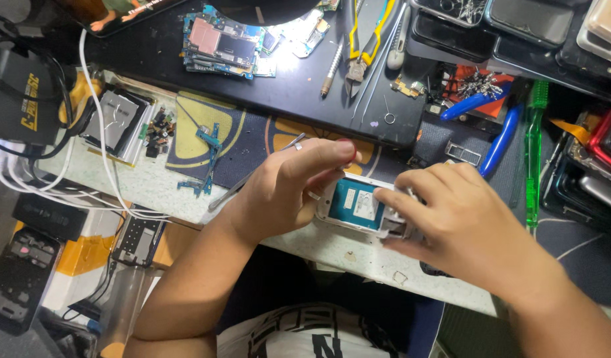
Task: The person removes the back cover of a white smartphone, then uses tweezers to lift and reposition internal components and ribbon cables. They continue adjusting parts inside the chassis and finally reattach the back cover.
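An opened white phone [356,204] with a teal inner plate lies near the bench's front edge. My left hand [289,189] grips metal tweezers [252,179], whose handle slants down to the left, and its fingers rest on the phone's left end. My right hand [451,222] holds the phone's right end, the forefinger pressed on the inner plate. The tweezers' tips are hidden under my fingers.
Several circuit boards [219,43] lie on a black mat at the back. Yellow-handled pliers [365,40], blue tools [501,136] and a green screwdriver [534,152] lie to the right. White cables [100,152] cross the left side, by a battery [116,119] and small parts.
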